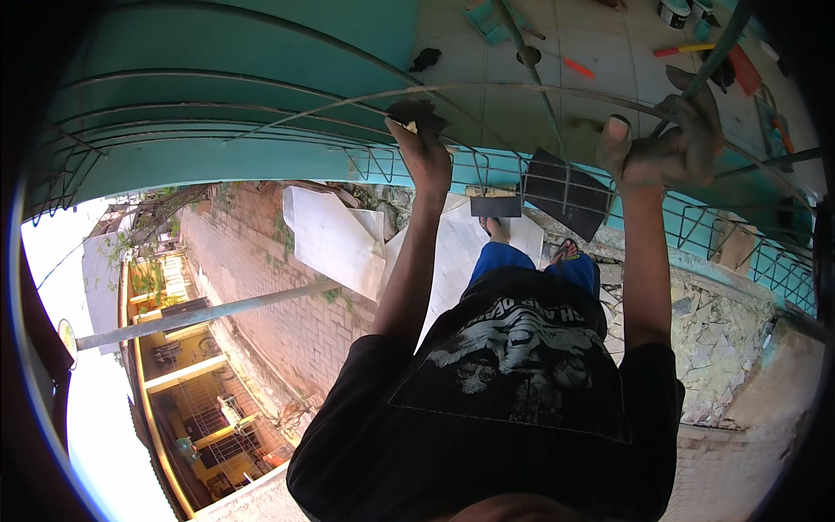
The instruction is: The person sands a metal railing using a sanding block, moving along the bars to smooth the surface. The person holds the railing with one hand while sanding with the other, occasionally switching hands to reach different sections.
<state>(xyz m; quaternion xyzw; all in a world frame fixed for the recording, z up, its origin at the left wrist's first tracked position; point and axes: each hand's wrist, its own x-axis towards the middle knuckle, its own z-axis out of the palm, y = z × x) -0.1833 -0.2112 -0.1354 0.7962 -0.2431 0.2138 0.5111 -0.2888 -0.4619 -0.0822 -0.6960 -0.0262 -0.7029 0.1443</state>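
My left hand (424, 162) is closed around a dark, thin sheet (419, 115) with a pale edge, held up against the metal window grille (296, 117). The sheet looks like sandpaper, though its surface is too dark to be sure. Over on the right, my right hand (665, 155) has its fingers curled around a green metal bar (713, 63) of the same grille, with the thumb raised apart. Below the grille, a large black sheet (570, 193) and a smaller dark piece (496, 207) lie near my feet.
Through the bars, a tiled floor holds a paint can (673, 14), a yellow-and-red stick (683, 50), a red strip (578, 68) and a black cloth (425, 59). White slabs (335, 239) lean beside my left arm. A pole (209, 313) crosses before a brick wall (270, 296).
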